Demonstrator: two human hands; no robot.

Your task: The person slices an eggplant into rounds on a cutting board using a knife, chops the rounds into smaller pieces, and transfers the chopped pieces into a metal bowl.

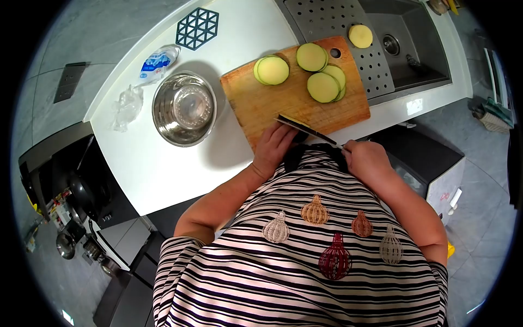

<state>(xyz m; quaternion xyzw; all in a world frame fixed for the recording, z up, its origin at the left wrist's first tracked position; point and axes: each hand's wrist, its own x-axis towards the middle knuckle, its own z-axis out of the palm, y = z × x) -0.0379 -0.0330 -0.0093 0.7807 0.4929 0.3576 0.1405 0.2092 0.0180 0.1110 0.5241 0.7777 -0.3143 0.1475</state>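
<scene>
My right hand (369, 162) is closed around the handle of a kitchen knife (313, 132), whose blade slants across the near edge of a wooden cutting board (250, 109). Beside the blade, my left hand (272, 144) has its fingers together, pressed on a zucchini piece (295, 121). Only a thin green-yellow strip of that piece shows along the blade; the hand and knife hide the remainder. Farther up the board lie overlapping pale zucchini slices with green rims: one stack (272, 71) at left, another (312, 57) at the top, and a third (323, 87) at right.
Left of the board stands a steel bowl (162, 111). Behind it are a blue-and-white plastic package (158, 64), a crumpled clear bag (128, 107) and a dark hexagonal trivet (197, 28). A thick pale-yellow round piece (360, 36) rests on the perforated drainboard (376, 71) beside the sink (436, 52).
</scene>
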